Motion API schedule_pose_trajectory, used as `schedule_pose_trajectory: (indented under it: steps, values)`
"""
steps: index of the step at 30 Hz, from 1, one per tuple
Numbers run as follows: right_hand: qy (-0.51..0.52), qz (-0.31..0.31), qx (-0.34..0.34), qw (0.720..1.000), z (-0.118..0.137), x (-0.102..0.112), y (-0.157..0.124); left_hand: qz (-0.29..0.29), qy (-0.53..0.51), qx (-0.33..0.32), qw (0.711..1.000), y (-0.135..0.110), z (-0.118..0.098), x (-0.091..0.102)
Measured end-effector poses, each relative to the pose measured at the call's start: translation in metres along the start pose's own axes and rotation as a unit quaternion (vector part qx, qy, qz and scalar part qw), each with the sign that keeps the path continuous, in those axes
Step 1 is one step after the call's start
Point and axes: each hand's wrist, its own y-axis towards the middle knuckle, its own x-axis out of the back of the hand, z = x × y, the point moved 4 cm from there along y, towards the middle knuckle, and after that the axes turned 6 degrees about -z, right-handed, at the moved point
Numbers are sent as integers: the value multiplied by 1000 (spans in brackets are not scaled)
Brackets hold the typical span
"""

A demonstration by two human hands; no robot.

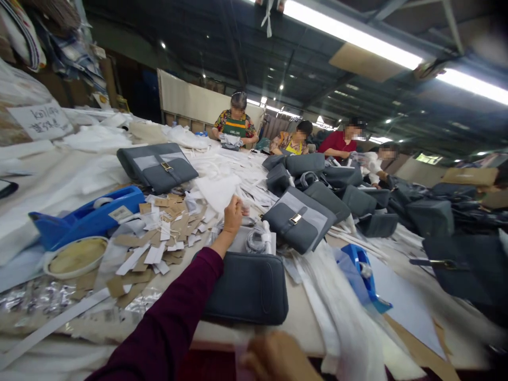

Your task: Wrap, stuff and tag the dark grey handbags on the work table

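Clock centred on near grey bag [248,288], 12 = across the bench [301,315]. Bag lies flat by the near edge. Left hand [233,212] at 12, just past it: fingers bunched closed, can't make out anything in them. Right hand [278,355] at 5, motion-blurred, can't tell finger state. Coiled strap [257,241] at 12, just beyond bag.

Bench is cluttered. 10: heap of paper tags [169,233], then blue tape dispenser [89,217]. 9: round dish [77,256]. 11: buckled bag [157,168] on white sheeting. 1: second buckled bag [299,219], big bag pile [345,182] beyond at 2. 3: second blue dispenser [363,278], white padding strips [341,309] between it and near bag.

Room: dark roof, strip light [353,34] overhead at 1, pale partition [210,100] at 11-12. Four co-workers round the far side, 12 to 2; the one at 12 wears a green apron [235,127].
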Motion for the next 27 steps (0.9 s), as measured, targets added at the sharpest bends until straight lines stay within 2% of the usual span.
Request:
schedule_pose_trajectory:
  steps: [1,3,4,5,6,8,10,12,13,15,17,21,24,27]
  values:
    - [-40,-47,20,998,10,21,24,0,-26,-17,1000,0,-2,0]
    - [-74,-190,66,977,31,65,81,-5,-71,-45,996,-1,-6,2]
    - [-92,-263,66,958,37,85,112,-6,-85,-54,995,0,-8,4]
    - [-115,-303,45,945,39,98,143,-3,-92,-58,994,0,-9,5]
    - [-126,-318,8,939,37,107,172,2,-97,-61,993,0,-11,7]
    - [-99,-274,-48,955,30,107,221,22,-111,-68,991,2,-12,11]
    - [-65,-239,-71,966,22,98,250,44,-128,-79,988,4,-12,15]
    - [-50,-244,-71,966,16,89,258,52,-153,-70,984,6,-9,19]
    - [-45,-257,-65,963,15,86,257,49,-169,-46,983,7,-5,21]
    - [-25,-295,-36,955,15,81,249,44,-199,33,978,9,7,20]
    - [7,-335,9,942,16,77,238,64,-188,99,975,10,17,16]
    - [29,-363,92,927,18,63,211,159,-87,91,979,9,25,6]
    - [5,-345,133,929,20,53,194,199,-77,96,972,6,27,2]
    - [-12,-311,144,939,19,47,187,222,-69,105,967,3,26,1]
